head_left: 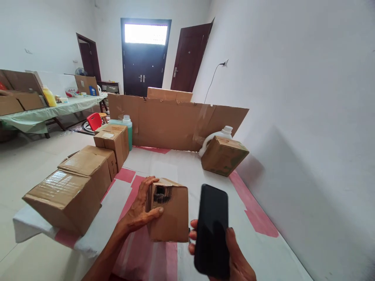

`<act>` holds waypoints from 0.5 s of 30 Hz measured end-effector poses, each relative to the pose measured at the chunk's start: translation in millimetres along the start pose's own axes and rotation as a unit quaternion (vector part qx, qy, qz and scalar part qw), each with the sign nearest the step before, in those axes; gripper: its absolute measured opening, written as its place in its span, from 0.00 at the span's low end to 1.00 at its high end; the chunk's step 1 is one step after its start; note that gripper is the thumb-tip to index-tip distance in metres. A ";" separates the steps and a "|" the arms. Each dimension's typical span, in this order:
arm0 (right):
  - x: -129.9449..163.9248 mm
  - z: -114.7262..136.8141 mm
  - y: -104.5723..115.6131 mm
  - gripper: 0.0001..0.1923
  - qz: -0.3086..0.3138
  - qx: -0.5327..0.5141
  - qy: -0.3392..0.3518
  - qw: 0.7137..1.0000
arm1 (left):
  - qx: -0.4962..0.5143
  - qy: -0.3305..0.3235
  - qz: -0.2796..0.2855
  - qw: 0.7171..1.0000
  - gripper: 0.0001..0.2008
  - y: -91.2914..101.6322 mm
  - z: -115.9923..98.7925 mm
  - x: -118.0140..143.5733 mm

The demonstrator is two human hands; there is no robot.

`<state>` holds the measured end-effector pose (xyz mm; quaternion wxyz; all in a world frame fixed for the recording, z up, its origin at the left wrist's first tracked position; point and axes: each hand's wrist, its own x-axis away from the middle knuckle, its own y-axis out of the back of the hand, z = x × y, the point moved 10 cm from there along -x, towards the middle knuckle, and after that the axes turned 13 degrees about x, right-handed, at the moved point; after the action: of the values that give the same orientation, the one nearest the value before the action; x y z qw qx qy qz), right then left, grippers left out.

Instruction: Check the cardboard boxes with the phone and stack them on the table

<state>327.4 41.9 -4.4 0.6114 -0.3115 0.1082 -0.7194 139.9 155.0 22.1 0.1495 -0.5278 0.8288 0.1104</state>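
Note:
In the middle of the cloth-covered table [193, 203] is a small cardboard box [172, 222] with a ragged dark hole near the top of its near face. My left hand [143, 205] grips its left side, thumb on the near face and fingers over the top edge. To the right of it, my right hand [237, 253] holds a black smartphone [213, 230] upright, fingers wrapped round its left edge and thumb along its right edge. The phone's dark screen side faces me.
Cardboard boxes [61, 191] line the table's left edge, with a green-liquid bottle [128, 132] behind. A cardboard panel [166, 123] closes the far side. At the back right a tilted box [224, 156] leans by a white jug [208, 142]. A white wall [307, 117] borders the right.

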 end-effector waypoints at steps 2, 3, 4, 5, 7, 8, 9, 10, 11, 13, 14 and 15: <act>0.6 -12.7 -44.5 0.35 0.118 -0.025 -0.044 0.992 | -0.005 -0.006 0.002 1.000 0.37 -1.1 -1.6 1.1; 0.4 -19.8 -62.7 0.36 0.163 -0.036 -0.058 0.984 | -0.007 -0.008 0.001 1.000 0.37 -1.1 -1.6 1.5; -0.5 -27.8 -77.0 0.36 0.195 -0.045 -0.071 0.977 | -0.008 -0.007 0.000 1.000 0.37 -0.7 -0.7 1.8; -2.2 -36.5 -87.6 0.35 0.216 -0.054 -0.083 0.971 | -0.010 -0.006 -0.001 1.000 0.37 -0.5 0.7 2.0; -6.6 -54.9 -100.3 0.35 0.241 -0.062 -0.108 0.962 | -0.013 -0.014 0.000 1.000 0.38 0.6 2.8 2.1; -8.6 -63.6 -103.4 0.35 0.251 -0.061 -0.119 0.959 | -0.015 -0.024 0.001 1.000 0.38 1.1 3.0 2.2; -10.2 -70.8 -105.1 0.35 0.261 -0.056 -0.127 0.955 | -0.018 -0.038 0.002 0.999 0.39 1.7 2.8 2.4; -11.5 -76.6 -105.6 0.35 0.271 -0.051 -0.131 0.952 | -0.021 -0.050 0.001 0.998 0.39 2.5 2.7 2.8; -12.6 -81.1 -105.0 0.35 0.277 -0.047 -0.135 0.950 | -0.025 -0.059 -0.005 0.998 0.38 4.2 3.1 3.2; -15.0 -84.4 -101.7 0.34 0.275 -0.054 -0.134 0.951 | -0.030 -0.053 -0.015 0.998 0.37 6.9 6.7 4.1; -15.9 -83.8 -100.0 0.34 0.269 -0.061 -0.130 0.952 | -0.030 -0.045 -0.018 0.998 0.36 7.7 8.5 4.5; -15.9 -83.0 -99.4 0.33 0.266 -0.067 -0.129 0.953 | -0.030 -0.034 -0.020 0.999 0.36 8.0 9.8 4.8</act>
<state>199.5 61.0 -21.0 0.7668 -0.4018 0.1554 -0.4758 132.1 157.7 11.4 0.1641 -0.5442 0.8089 0.1503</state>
